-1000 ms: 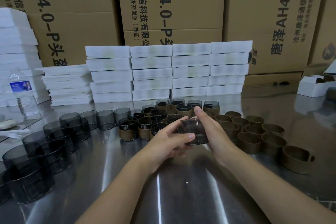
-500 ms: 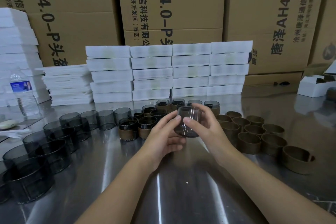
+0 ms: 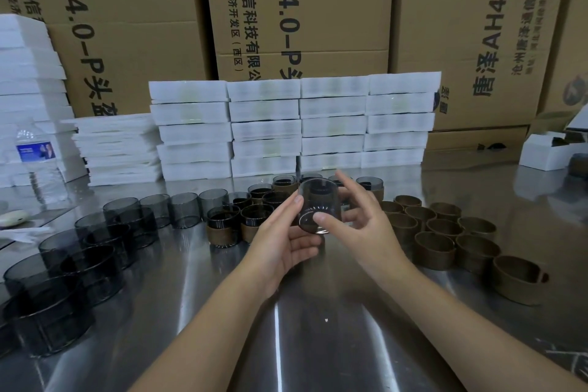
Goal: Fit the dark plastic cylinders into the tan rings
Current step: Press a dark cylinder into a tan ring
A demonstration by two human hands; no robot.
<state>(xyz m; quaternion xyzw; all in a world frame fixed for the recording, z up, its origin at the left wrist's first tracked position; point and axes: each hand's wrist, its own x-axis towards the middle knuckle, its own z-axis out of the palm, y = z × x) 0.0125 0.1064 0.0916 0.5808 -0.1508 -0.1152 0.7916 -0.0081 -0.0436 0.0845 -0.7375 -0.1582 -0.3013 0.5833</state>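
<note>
A dark see-through plastic cylinder (image 3: pixel 318 200) is held up above the steel table (image 3: pixel 318 328), tilted with its base toward me. My left hand (image 3: pixel 283 242) cups it from the left and below, index fingertip on its side. My right hand (image 3: pixel 356 216) grips it from the right, thumb on the base rim and fingers behind. Loose dark cylinders (image 3: pixel 95 248) stand at the left. Empty tan rings (image 3: pixel 445 232) are grouped at the right. Cylinders fitted in tan rings (image 3: pixel 222 226) stand in the middle, behind my hands.
Stacks of white foam trays (image 3: pixel 286 127) line the back of the table, in front of large cardboard boxes (image 3: pixel 286 25). A water bottle (image 3: pixel 38 162) stands far left. A small white box (image 3: pixel 547 153) sits at the far right.
Both hands have lifted the dark cylinder up and away from me and tipped it so its base faces me. My right-hand fingers have spread out behind it.
</note>
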